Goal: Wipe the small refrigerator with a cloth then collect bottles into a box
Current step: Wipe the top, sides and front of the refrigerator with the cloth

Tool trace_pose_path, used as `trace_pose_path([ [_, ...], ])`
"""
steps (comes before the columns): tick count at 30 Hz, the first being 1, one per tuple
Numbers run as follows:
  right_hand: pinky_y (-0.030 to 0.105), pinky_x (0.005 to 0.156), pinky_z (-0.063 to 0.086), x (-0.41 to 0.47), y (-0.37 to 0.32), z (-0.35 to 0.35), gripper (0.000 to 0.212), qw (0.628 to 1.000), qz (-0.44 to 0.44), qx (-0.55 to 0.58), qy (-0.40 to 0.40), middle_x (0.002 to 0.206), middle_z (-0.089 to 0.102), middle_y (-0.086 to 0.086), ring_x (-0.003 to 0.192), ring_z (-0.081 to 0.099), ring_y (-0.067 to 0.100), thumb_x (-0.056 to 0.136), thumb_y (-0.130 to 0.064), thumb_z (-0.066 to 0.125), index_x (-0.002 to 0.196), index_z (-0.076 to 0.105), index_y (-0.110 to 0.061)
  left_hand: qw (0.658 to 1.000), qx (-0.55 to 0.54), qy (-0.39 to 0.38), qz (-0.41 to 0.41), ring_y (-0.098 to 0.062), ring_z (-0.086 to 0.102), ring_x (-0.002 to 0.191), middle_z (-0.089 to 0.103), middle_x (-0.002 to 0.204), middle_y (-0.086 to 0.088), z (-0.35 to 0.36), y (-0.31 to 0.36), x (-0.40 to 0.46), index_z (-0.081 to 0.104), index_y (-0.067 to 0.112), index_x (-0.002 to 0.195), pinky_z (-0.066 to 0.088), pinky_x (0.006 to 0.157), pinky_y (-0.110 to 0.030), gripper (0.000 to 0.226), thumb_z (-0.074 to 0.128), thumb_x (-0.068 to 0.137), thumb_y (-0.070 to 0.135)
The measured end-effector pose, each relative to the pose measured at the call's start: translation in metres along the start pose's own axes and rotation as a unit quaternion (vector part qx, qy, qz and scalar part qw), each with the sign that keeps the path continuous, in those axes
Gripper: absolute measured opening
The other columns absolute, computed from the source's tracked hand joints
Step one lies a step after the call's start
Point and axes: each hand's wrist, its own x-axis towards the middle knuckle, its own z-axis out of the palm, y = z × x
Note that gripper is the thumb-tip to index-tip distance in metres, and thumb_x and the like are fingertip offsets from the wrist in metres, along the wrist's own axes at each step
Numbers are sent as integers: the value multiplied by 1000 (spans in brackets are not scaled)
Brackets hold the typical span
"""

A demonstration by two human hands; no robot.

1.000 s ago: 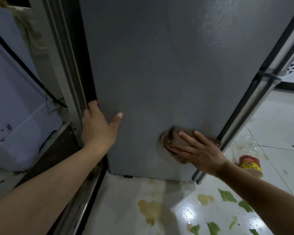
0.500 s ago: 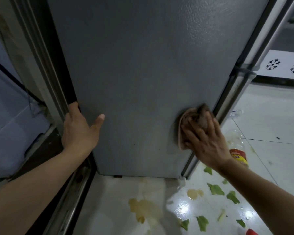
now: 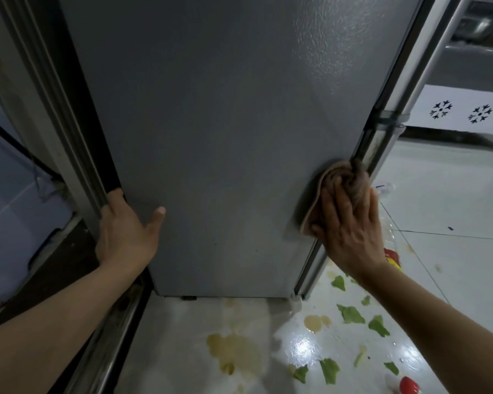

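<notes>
While the left hand (image 3: 125,231) grips the fridge's (image 3: 225,123) left rear edge, fingers curled round the corner & thumb laid out flat on the grey side panel, the right hand (image 3: 350,226) presses a brown cloth (image 3: 339,183) vs. the same panel near its right edge. Right-hand fingers lie straight & close together on top of the cloth; cloth is bunched under palm & fingers, w/ folds sticking out above the fingertips & along the hand's left side, touching the dark door seam. A clear bottle (image 3: 390,237) w/ red-yellow label lies on the white floor (image 3: 453,251) just beyond the right wrist, partly hidden by it. Green leaf scraps (image 3: 350,314) & tan spill patches (image 3: 234,351) dot the floor below the fridge. Red object (image 3: 407,385) at bottom right edge, can't tell what.
</notes>
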Motion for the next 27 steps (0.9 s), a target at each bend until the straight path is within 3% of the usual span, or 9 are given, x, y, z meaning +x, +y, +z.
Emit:
trace_pose_path([
  [3, 52, 118, -5, -28, -8, 14, 76, 998, -41, -21, -45, 155, 11, 11, 141, 4, 46, 91, -35, 39, 152, 0, -11, 1000, -16, -3, 10, -34, 50, 114, 48, 130, -16, 3, -4, 0, 28, 20, 133, 48, 89, -54, 65, 58, 83, 50],
  [6, 50, 118, -7, -53, -21, 19, 78, 991, -68, -34, -108, 148, 34, 16, 142, -3, 44, 85, -21, 43, 151, 3, -10, 1000, -25, 1, 13, -34, 50, 116, 48, 131, -16, 3, -5, 0, 28, 20, 132, 47, 91, -55, 64, 58, 84, 48],
  [9, 50, 117, 4, -66, -27, 12, 74, 987, -85, -22, -131, 147, 38, 14, 143, 0, 42, 83, -13, 35, 151, 5, -9, 1000, -16, 3, 9, -35, 49, 116, 47, 130, -16, 2, -3, -1, 29, 21, 131, 46, 90, -55, 61, 58, 84, 47],
  [12, 46, 113, 14, -51, -17, -5, 61, 992, -106, 7, -67, 139, 42, 12, 130, 31, 41, 77, -6, 47, 138, 43, -14, 1000, 4, -2, 1, -34, 50, 113, 46, 129, -15, 0, -2, 0, 29, 22, 131, 47, 88, -53, 58, 56, 86, 46],
  [15, 41, 92, 28, -19, -2, -25, 45, 994, -105, 17, 11, 133, 42, 3, 116, 39, 34, 80, -8, 46, 118, 66, -23, 999, 25, -27, -18, -34, 50, 111, 46, 129, -15, 0, -6, -2, 30, 20, 131, 48, 87, -52, 59, 53, 86, 50],
  [17, 40, 85, 29, 3, 4, -29, 41, 993, -96, 24, 65, 135, 40, -2, 114, 38, 32, 90, -8, 45, 122, 61, -27, 998, 21, -50, -24, -35, 51, 109, 47, 128, -16, 3, -12, -6, 30, 17, 131, 48, 86, -52, 60, 53, 86, 50],
  [20, 48, 96, 34, 22, -3, -16, 40, 990, -84, 68, 86, 142, 34, 4, 121, 33, 38, 97, -11, 36, 134, 48, -22, 998, 1, -55, -13, -35, 54, 103, 49, 124, -17, 8, -20, -7, 32, 17, 129, 50, 83, -52, 57, 55, 87, 47],
  [24, 52, 114, 15, -8, -31, 19, 51, 994, -99, 45, 22, 141, 41, 9, 131, 24, 45, 86, -9, 40, 136, 41, -18, 999, -21, -44, 5, -33, 54, 104, 50, 122, -16, 12, -31, -4, 37, 11, 127, 50, 86, -50, 56, 55, 87, 47],
  [27, 44, 117, 3, -36, -47, 37, 59, 977, -204, -20, -53, 138, 52, 4, 141, 14, 37, 81, -12, 35, 139, 39, -22, 999, -18, -30, 10, -32, 53, 105, 47, 122, -16, 16, -38, -2, 39, 10, 127, 50, 87, -48, 57, 54, 87, 48],
])
